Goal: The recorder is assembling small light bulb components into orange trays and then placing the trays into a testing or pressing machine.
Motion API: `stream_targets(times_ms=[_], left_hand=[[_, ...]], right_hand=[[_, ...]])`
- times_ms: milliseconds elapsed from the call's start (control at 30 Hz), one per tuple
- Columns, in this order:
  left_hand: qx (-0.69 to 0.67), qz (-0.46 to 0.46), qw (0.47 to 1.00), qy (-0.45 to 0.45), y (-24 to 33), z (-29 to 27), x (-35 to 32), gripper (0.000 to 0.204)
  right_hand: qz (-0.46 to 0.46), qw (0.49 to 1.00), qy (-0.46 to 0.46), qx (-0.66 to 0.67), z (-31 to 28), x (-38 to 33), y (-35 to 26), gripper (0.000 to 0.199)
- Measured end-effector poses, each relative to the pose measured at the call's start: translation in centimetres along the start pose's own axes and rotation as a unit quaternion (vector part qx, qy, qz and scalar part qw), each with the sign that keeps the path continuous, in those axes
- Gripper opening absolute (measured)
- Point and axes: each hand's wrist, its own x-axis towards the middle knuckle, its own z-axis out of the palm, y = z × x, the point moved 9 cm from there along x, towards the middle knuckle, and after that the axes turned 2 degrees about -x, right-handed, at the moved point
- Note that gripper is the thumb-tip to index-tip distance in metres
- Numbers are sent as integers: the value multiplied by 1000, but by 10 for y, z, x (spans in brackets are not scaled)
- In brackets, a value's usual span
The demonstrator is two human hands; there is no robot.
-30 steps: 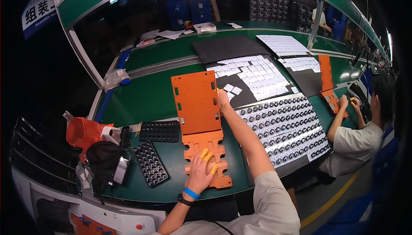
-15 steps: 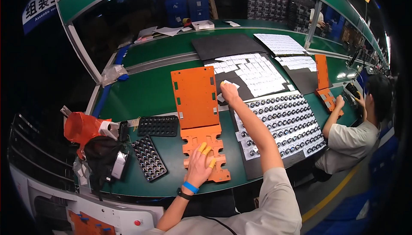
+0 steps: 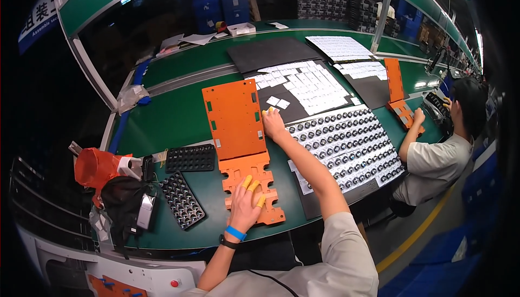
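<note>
My left hand, with yellow finger covers, rests on the lower half of an orange hinged fixture, fingers spread. The fixture's upper plate stands raised behind it. Just right of that plate, my right hand has its fingertips pinched, with a sliver of white between them that looks like a small flat white piece. Two loose white pieces lie beyond on a black sheet. Nearer my right forearm is a white panel set with rows of shiny round dark lenses.
Left of the fixture sit a black tray of lenses and another black tray. An orange bag and a black bag are farther left. White sheets of pieces lie behind. A co-worker works at right beside another orange fixture.
My right hand has drawn slightly left and nearer from the loose white pieces, uncovering two of them. My left hand stays on the fixture. The whole view has shifted a little.
</note>
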Motion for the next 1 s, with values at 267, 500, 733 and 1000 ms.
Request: stream_targets(times_ms=[267,500,733,1000], left_hand=[[15,-1,1000,8,0,-5,-1,45],[10,4,1000,7,2,-2,0,45],[15,-4,1000,5,-2,-6,-2,46],[9,-12,1000,-6,-2,-1,-1,46]], right_hand=[[-83,993,81,1,-31,9,-7,17],[-113,993,27,31,-37,14,14,8],[55,984,111,131,-66,26,38,11],[56,998,18,-8,-14,10,10,26]])
